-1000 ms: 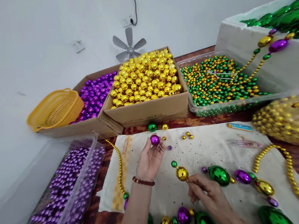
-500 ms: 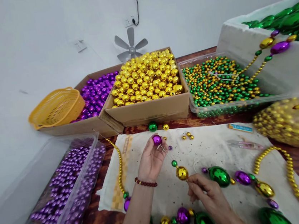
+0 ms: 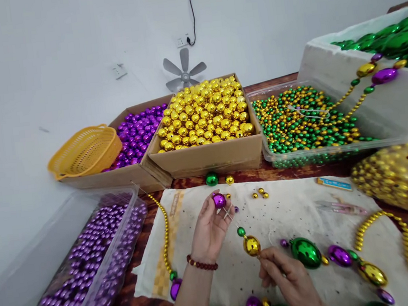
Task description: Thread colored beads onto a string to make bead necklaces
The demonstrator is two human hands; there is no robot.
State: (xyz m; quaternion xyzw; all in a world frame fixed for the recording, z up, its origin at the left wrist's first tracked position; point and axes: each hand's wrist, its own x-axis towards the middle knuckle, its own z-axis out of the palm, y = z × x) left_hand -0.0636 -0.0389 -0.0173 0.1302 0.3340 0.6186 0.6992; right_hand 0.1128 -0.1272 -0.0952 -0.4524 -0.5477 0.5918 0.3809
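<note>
Between the fingers of my left hand (image 3: 211, 226) is a shiny purple bead (image 3: 219, 200), with a thin string or needle running from it down to the right. On that string sit a small green bead (image 3: 241, 232) and a larger gold bead (image 3: 252, 245). My right hand (image 3: 284, 274) pinches the string just below the gold bead. Around both hands lies a strand of large beads, including a green bead (image 3: 306, 253), a purple bead (image 3: 340, 255) and a gold bead (image 3: 373, 272) on the right. Its lower part is partly hidden by my forearms.
A white cloth (image 3: 205, 290) covers the table. Behind it stand boxes of purple beads (image 3: 137, 133) and gold beads (image 3: 203, 118), and a tub of green and gold beads (image 3: 299, 117). Purple beads fill a clear bin (image 3: 86, 255) at left. Tweezers (image 3: 343, 207) lie at right.
The whole view has shifted slightly, so things appear lower. Both hands keep their holds; the purple bead and the strung beads stay in nearly the same arrangement.
</note>
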